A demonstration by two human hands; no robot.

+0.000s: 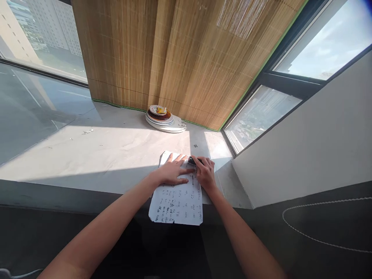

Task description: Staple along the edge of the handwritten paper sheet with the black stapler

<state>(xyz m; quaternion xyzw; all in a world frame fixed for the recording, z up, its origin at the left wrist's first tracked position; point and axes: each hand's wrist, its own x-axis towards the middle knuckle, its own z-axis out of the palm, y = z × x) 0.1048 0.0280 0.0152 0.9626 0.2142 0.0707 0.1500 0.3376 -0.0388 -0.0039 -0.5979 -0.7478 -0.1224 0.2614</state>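
1. paper (pixel 180 199) with handwritten columns lies in front of you on a pale ledge (pixel 116 147), its near part reaching out past the ledge's front edge; its lower corners look clipped, and a small notch shows in its near edge.
2. your left hand (pixel 171 171) is spread wide and flat on the upper part of the paper, palm down, fingers pointing away from you and to the right; it presses on the sheet and grasps nothing that shows.
3. your right hand (pixel 205 170) has its fingers closed around a small black object (pixel 194 160), at the far right part of the paper; the grip is narrow, and most of the object is hidden by your fingers, so you cannot tell exactly what it is, or whether it touches the sheet.
4. your left forefinger points toward the black object, just beside your right hand.
5. beyond your hands, near the back of the ledge, you have a stack of plates (pixel 159 123), light and dark brown ones together, with a small yellow packet (pixel 161 111) on top.
6. behind the plates hangs a bamboo blind (pixel 174 58) with green edging; to your right are a dark-framed window (pixel 261 112) and a white wall (pixel 305 128).
7. two tiny dark pieces (pixel 195 146) lie on the ledge between the plates and the paper.
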